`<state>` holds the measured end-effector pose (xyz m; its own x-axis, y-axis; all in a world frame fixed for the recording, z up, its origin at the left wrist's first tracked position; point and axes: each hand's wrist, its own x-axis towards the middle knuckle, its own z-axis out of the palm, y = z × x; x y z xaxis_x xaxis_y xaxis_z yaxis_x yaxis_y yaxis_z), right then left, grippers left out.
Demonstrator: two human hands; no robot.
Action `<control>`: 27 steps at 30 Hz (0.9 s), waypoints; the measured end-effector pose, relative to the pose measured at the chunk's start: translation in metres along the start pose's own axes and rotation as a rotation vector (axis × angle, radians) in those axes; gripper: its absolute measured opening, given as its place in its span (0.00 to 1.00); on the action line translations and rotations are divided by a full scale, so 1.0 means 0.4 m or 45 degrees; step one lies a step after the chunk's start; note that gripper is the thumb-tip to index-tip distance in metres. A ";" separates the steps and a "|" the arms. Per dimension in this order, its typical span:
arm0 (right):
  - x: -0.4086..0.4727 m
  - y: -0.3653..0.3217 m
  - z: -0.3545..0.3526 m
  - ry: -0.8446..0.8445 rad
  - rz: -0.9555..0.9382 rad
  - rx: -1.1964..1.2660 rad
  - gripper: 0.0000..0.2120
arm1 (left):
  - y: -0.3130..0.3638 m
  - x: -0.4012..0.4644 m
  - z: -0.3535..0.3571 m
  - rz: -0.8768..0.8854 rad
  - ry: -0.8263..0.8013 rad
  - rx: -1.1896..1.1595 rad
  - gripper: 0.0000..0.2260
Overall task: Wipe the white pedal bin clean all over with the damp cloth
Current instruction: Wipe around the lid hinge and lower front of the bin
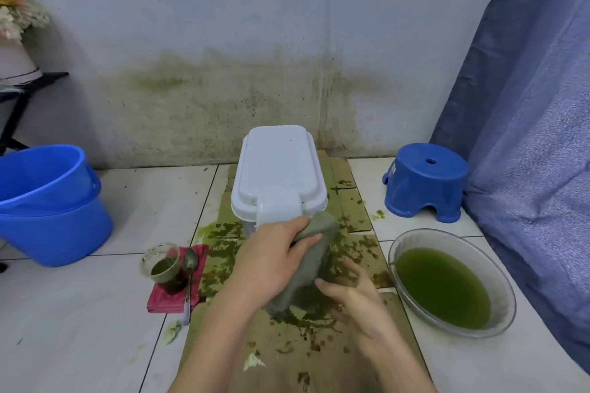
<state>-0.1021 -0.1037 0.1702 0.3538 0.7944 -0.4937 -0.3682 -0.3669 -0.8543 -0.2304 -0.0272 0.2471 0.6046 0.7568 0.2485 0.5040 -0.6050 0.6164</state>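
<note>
The white pedal bin (277, 166) stands with its lid closed on stained cardboard against the wall. A grey-green damp cloth (314, 265) hangs down over the bin's near face, below the lid's front tab. My left hand (271, 252) grips the cloth's upper part, just under that tab. My right hand (354, 293) is lower and to the right, its fingers loosely spread, with a fingertip touching the cloth's lower edge. The bin's front face is mostly hidden behind the cloth and my hands.
Flattened cardboard (319, 344) smeared with green muck lies under the bin. A glass bowl of green liquid (447, 284) sits right, a blue stool (426, 180) behind it. On the left are stacked blue buckets (48, 201) and a cup (164, 266) with spoon on a red cloth.
</note>
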 end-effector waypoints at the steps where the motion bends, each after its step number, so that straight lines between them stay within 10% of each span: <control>1: -0.006 -0.001 0.004 0.008 -0.090 -0.020 0.42 | -0.003 0.008 -0.001 0.054 -0.037 0.020 0.13; 5: -0.034 -0.045 -0.003 -0.091 -0.465 -0.248 0.42 | -0.008 0.040 -0.025 0.132 -0.298 0.012 0.05; 10: -0.060 -0.132 -0.039 -0.380 -0.429 -0.300 0.10 | -0.017 0.043 -0.055 -0.023 -0.260 -0.359 0.12; 16: -0.074 -0.156 -0.050 -0.442 -0.356 -0.084 0.15 | -0.095 -0.065 -0.004 -0.411 -0.482 -0.784 0.24; 22: -0.077 -0.160 -0.059 -0.422 -0.352 0.058 0.14 | -0.075 -0.085 0.069 -0.470 0.106 -1.291 0.18; 27: -0.066 -0.157 -0.070 -0.340 -0.503 0.163 0.32 | -0.022 -0.075 0.060 -0.359 0.225 -1.269 0.33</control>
<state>-0.0643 -0.1152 0.2324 0.2610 0.9633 -0.0630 -0.3590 0.0363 -0.9326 -0.2382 -0.0502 0.2163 0.4054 0.9124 0.0567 -0.1718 0.0151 0.9850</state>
